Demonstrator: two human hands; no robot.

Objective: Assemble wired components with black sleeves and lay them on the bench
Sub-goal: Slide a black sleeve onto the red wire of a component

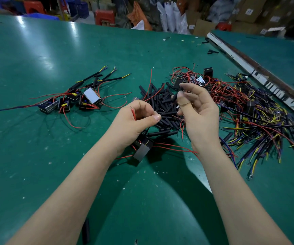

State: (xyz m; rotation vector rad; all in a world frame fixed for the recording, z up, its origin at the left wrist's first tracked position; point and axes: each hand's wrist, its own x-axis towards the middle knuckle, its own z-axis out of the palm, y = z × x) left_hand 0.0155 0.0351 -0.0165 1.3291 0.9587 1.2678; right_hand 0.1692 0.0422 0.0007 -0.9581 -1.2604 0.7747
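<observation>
Both forearms reach in from the bottom of the frame and meet over the green bench top point(36, 59). The left hand point(133, 119), at centre, is curled palm-down, thumb and fingers pinching a thin red wire point(134, 114) with a bare tip poking out upper left. Below its wrist hangs a small black block component point(143, 150), its red leads trailing right. The right hand point(198, 110), just right of centre, is raised with fingers loosely bent, thumb and forefinger nipping a short black sleeve point(179, 94); how much of it lies behind the thumb is hard to make out. Between and behind the hands sits the loose pile of black sleeves point(163, 106). Finished sleeved components point(82, 98) lie at centre left. A tangle of red, yellow and blue wires point(252, 117) fills the right, too dense to separate.
</observation>
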